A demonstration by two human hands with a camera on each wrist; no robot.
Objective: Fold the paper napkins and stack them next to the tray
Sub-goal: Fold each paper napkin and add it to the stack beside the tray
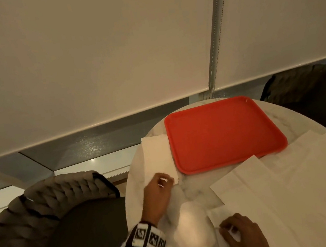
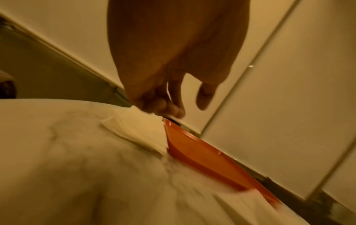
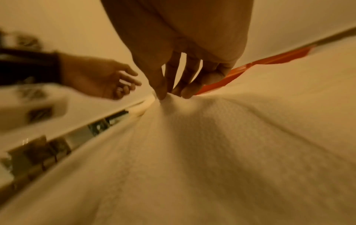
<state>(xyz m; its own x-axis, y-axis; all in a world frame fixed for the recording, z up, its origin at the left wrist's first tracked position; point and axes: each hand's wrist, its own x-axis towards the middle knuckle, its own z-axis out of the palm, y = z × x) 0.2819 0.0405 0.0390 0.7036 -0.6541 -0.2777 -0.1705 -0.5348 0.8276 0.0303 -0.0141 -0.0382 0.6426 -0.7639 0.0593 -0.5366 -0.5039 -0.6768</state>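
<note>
A red tray (image 1: 222,133) lies at the far side of the round marble table (image 1: 181,196). Against its left edge sits a stack of folded white napkins (image 1: 156,156). My left hand (image 1: 164,181) is at the stack's near corner, fingers loosely curled with nothing in them; in the left wrist view the left hand (image 2: 185,109) hovers just over the stack (image 2: 134,129). My right hand (image 1: 226,229) pinches the near-left corner of an unfolded napkin (image 1: 266,213) and lifts it into a small peak (image 3: 167,99). More unfolded napkins (image 1: 316,164) lie spread beneath it, on the right.
A woven grey chair (image 1: 53,203) with a dark seat stands close at the table's left. Another dark chair (image 1: 310,84) is behind the table at the far right. A window blind and sill run along the back.
</note>
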